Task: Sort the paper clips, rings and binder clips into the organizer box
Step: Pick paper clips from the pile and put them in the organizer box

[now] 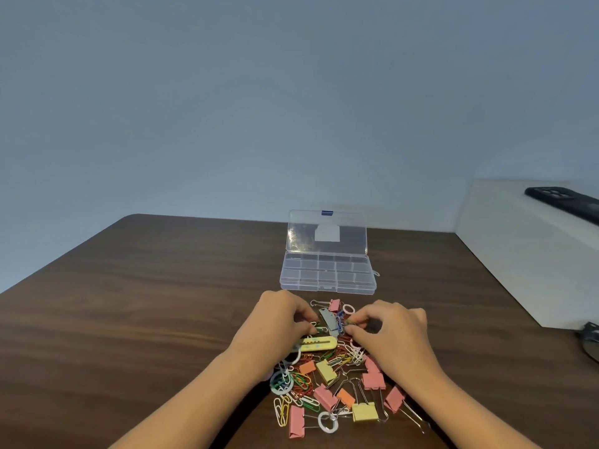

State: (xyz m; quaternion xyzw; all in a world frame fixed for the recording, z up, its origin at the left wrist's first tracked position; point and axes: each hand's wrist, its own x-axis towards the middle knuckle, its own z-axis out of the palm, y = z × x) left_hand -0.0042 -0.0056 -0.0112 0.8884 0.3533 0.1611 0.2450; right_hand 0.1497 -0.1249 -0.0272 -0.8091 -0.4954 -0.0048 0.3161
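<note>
Closest to us on the desk [162,303], the pile [330,377] is lying fully mixed. Pink, yellow and orange binder clips [296,421], white rings [328,422] and coloured paper clips [301,384] are touching and overlapping one another.

Just beyond, we are working both hands at the pile's far end. Our right hand [398,332] is keeping its fingers [363,317] narrow, pinching what looks like a green paper clip [350,323]. Our left hand [278,315] is curling its fingers [306,315] down among the clips, and we cannot tell whether they are holding anything.

Farther on, the organizer box [327,288] is sitting apart from the pile with its lid [327,234] standing open. Every compartment we can make out is looking empty. We are judging the sorting as barely begun, with nearly everything waiting to be moved.
</note>
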